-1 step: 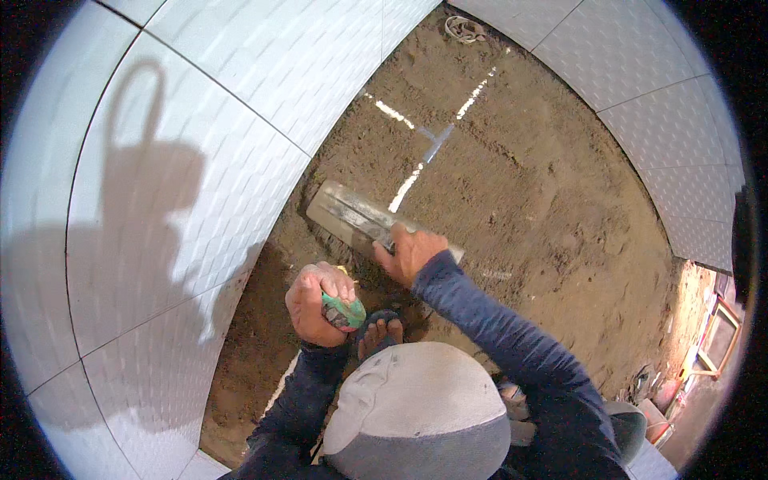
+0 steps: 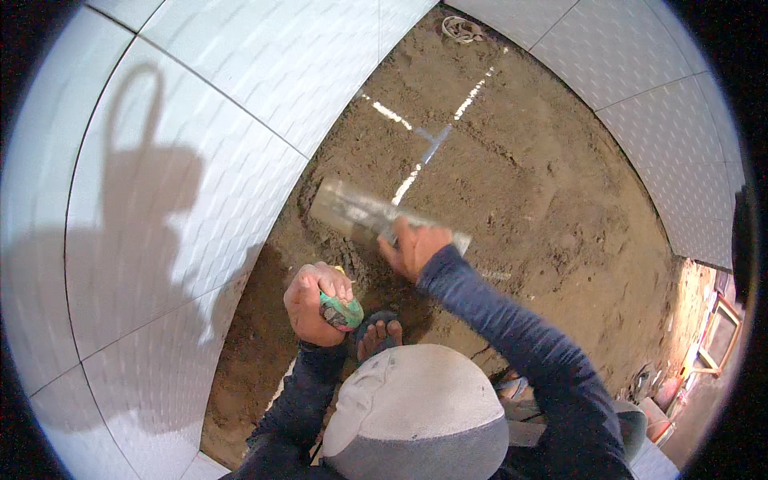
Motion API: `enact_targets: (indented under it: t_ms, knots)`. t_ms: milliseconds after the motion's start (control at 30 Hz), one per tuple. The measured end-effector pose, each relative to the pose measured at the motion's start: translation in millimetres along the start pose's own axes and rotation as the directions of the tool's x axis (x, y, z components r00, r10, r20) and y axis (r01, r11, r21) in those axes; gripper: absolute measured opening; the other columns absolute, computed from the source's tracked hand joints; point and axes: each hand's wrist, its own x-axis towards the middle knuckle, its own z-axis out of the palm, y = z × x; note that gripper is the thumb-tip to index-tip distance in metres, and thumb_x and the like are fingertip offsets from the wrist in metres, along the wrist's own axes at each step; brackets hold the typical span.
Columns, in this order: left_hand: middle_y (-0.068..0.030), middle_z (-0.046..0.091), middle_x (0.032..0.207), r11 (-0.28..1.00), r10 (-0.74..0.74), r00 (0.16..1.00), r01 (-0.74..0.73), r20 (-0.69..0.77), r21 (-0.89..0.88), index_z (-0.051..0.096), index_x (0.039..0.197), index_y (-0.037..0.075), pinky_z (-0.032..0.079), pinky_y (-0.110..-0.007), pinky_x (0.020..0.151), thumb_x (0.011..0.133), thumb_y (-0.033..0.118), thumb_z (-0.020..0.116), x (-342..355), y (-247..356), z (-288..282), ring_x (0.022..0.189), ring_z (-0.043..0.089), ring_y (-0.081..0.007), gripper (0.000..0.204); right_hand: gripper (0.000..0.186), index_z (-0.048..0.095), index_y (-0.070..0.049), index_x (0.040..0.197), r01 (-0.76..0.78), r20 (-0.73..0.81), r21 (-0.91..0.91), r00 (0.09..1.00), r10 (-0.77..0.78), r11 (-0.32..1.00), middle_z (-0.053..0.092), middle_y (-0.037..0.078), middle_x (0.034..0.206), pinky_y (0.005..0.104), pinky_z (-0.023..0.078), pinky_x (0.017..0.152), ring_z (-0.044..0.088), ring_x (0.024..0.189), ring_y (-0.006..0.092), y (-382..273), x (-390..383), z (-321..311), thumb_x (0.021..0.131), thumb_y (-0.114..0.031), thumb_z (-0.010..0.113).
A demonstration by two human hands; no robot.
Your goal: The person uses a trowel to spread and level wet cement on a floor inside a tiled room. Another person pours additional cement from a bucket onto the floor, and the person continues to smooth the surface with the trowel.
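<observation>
My right hand (image 2: pixel 418 244) grips the handle of a flat, rectangular plastering trowel (image 2: pixel 340 204), blurred by motion. Its long blade lies low over damp brown mortar or soil (image 2: pixel 552 184), slanting from upper left to lower right. Closer to me, my left hand (image 2: pixel 312 302) is closed around a small rounded green object (image 2: pixel 342 312) with dark and reddish patches; its kind is unclear. A bit of yellow shows by the fingertips of that hand. From beyond the trowel, a broken white line (image 2: pixel 406 184) runs away over the ground to a bluish, T-shaped mark (image 2: pixel 436 144).
White textured tiles (image 2: pixel 184 88) line the wall on the left, bearing a shadow, and more tiles (image 2: pixel 656 96) stand at right. A coiled strap or cord (image 2: pixel 462 30) lies at the far end. A foot in a sandal (image 2: pixel 380 332) is below the hands. A wooden frame (image 2: pixel 718 336) is far right.
The trowel and my right hand have shifted slightly to the right. My left hand, still around the green object, has hardly moved.
</observation>
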Motion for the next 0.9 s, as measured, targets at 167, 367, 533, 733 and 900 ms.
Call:
enact_targets:
  t_ms: [167,367,533,733,900]
  knots:
    - [-0.0071,0.049,0.068,0.998,0.006,1.000,-0.007,0.013,0.069,0.050,0.075,0.005,0.044,-0.031,0.057,0.102,0.029,0.042,6.5,-5.0,10.1,0.059,0.048,-0.0164,0.037,0.046,0.063,-0.009,0.097,-0.064,-0.293,-0.232,0.956,-0.007,0.971,0.067,0.018,0.068,0.0517,0.051,0.056,0.066,0.059,0.0375,101.0,95.9,-38.7,0.087,-0.054,0.057]
    - [-0.0067,0.049,0.068,0.994,-0.028,1.000,0.028,-0.002,0.104,0.049,0.076,0.005,0.043,-0.031,0.056,0.102,0.029,0.042,1.9,-6.4,-1.2,0.059,0.048,-0.0164,0.036,0.061,0.069,-0.003,0.107,-0.396,-0.239,-0.062,0.897,0.371,0.916,0.070,0.022,0.098,0.0500,0.052,0.085,0.068,0.093,0.0400,143.0,168.8,-94.5,0.087,-0.058,0.053]
    - [-0.0059,0.049,0.067,0.989,-0.114,0.979,0.129,-0.172,0.079,0.049,0.074,0.005,0.042,-0.032,0.056,0.101,0.027,0.047,-7.2,4.4,3.5,0.059,0.047,-0.0167,0.035,0.062,0.067,0.002,0.107,-0.397,0.021,0.211,0.916,0.402,0.893,0.068,0.027,0.105,0.0497,0.052,0.088,0.067,0.099,0.0388,87.2,143.4,-38.6,0.086,-0.056,0.055]
    - [-0.0066,0.049,0.067,0.929,-0.015,0.974,0.097,-0.225,0.358,0.050,0.075,0.004,0.041,-0.032,0.058,0.100,0.028,0.047,-25.0,43.1,3.2,0.060,0.049,-0.0175,0.035,0.058,0.068,-0.002,0.104,-0.219,0.154,0.254,0.971,0.184,0.942,0.069,0.026,0.094,0.0517,0.053,0.082,0.068,0.092,0.0411,0.9,40.8,22.0,0.086,-0.055,0.054]
    - [-0.0053,0.049,0.068,0.945,0.189,0.843,-0.018,-0.503,0.326,0.052,0.080,0.005,0.042,-0.029,0.055,0.100,0.027,0.048,-158.3,116.5,-8.1,0.059,0.049,-0.0155,0.030,0.058,0.067,0.000,0.104,-0.281,0.221,0.264,0.949,0.226,0.923,0.068,0.028,0.101,0.0518,0.053,0.084,0.067,0.095,0.0413,-1.6,37.3,23.5,0.088,-0.053,0.053]
